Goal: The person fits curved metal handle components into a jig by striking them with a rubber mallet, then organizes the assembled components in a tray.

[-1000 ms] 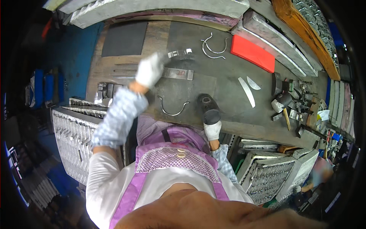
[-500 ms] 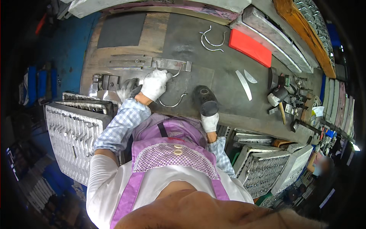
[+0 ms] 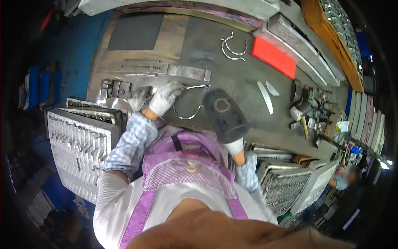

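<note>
A dark steel bench [image 3: 232,62] fills the upper middle of the head view, with a grey tray of metal pieces [image 3: 81,145] just off its left near edge and more trays [image 3: 286,186] off its right near edge. A red flat block [image 3: 273,57] lies toward the far right edge of the bench.

The right hand [image 3: 235,146], in a white glove, is closed around the handle of a black mallet [image 3: 225,115], whose head is raised over the near middle of the bench with its round face turned up toward the camera.

The left hand [image 3: 165,97], also in a white glove, lies on the bench near its left near edge, fingers curled and pinched on the end of a thin curved metal strip [image 3: 190,101]. The strip runs out from the fingertips to the right and loops toward the near edge, lying flat on the bench just left of the mallet head and below it in height. Two similar curved strips [image 3: 231,47] lie well apart, toward the far edge.
</note>
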Demonstrator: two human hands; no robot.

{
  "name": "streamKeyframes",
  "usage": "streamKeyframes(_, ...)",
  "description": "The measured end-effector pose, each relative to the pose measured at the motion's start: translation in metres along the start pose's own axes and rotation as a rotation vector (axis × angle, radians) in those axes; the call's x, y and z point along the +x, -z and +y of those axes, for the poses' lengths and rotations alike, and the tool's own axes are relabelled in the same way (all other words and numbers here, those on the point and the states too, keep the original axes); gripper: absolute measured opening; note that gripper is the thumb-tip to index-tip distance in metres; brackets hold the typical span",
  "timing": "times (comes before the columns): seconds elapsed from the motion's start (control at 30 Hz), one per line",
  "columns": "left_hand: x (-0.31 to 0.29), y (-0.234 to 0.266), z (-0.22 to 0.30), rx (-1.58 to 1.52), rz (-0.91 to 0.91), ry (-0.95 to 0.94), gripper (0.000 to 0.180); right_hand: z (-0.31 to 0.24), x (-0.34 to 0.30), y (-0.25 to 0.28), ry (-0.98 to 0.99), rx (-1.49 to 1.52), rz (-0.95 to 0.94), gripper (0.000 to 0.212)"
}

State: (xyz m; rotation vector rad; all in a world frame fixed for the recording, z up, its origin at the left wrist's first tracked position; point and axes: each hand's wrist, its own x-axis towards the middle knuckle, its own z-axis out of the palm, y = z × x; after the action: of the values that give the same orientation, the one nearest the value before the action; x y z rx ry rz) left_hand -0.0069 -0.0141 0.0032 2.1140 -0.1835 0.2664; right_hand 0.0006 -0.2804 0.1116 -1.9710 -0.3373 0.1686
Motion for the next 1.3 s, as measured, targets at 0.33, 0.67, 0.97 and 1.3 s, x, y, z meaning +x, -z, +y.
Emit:
streamKeyframes(0.33, 0.022, -0.009, 0.006, 0.604, -0.235, -0.077, 0.015, 0.115, -0.047, -0.011, -0.400, -0.113, 0.111, 0.030)
streamKeyframes(0.67, -0.044, -0.054, 0.064, 0.531, -0.272, 0.077, 0.015, 0.116, 0.016, 0.035, -0.408, -0.873, 0.279, 0.034)
streamKeyframes(0.97, -0.068, -0.011, 0.091, 0.407, -0.328, 0.188, 0.025, 0.064, -0.010, 0.048, 0.039, -0.869, 0.181, 0.030)
streamKeyframes(1.3, -0.270, 0.179, 0.200, 0.485, 0.601, 0.812, 0.026, 0.029, 0.011, -0.021, 0.357, -0.674, -0.068, 0.023)
